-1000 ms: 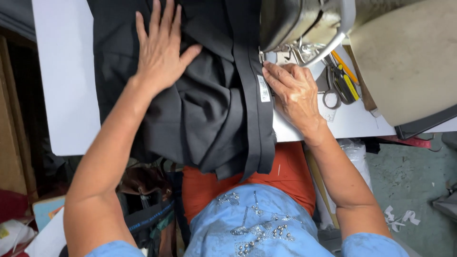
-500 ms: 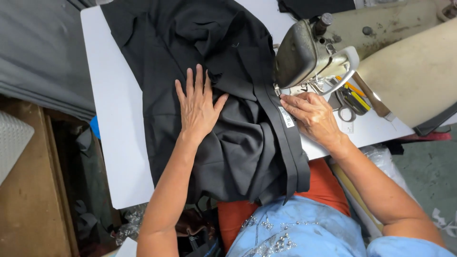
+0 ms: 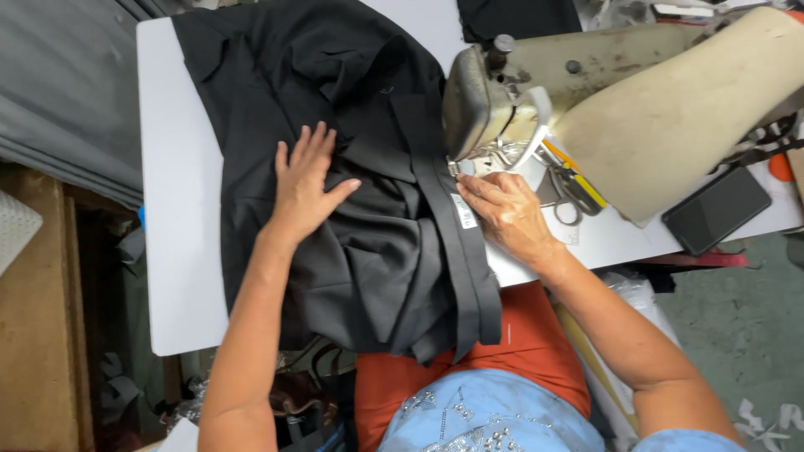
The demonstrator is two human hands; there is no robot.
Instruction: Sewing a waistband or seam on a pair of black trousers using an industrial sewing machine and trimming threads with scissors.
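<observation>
Two hands on black garment (image 3: 335, 167) | left hand (image 3: 303, 186) flat, fingers spread, as half a second ago | right hand (image 3: 507, 211) fingertips pressing the waistband by the white label (image 3: 463, 212) | garment across white table (image 3: 172, 209), under sewing machine (image 3: 536, 92) | view drifted slightly, hands unmoved

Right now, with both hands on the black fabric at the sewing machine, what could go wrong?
The right hand rests close to the needle area of the sewing machine, so its fingertips could get caught. The black fabric is bunched in folds under the left hand, so an extra layer might get stitched in. Much of the fabric hangs off the white table edge, and its weight might pull the seam off line.
</observation>
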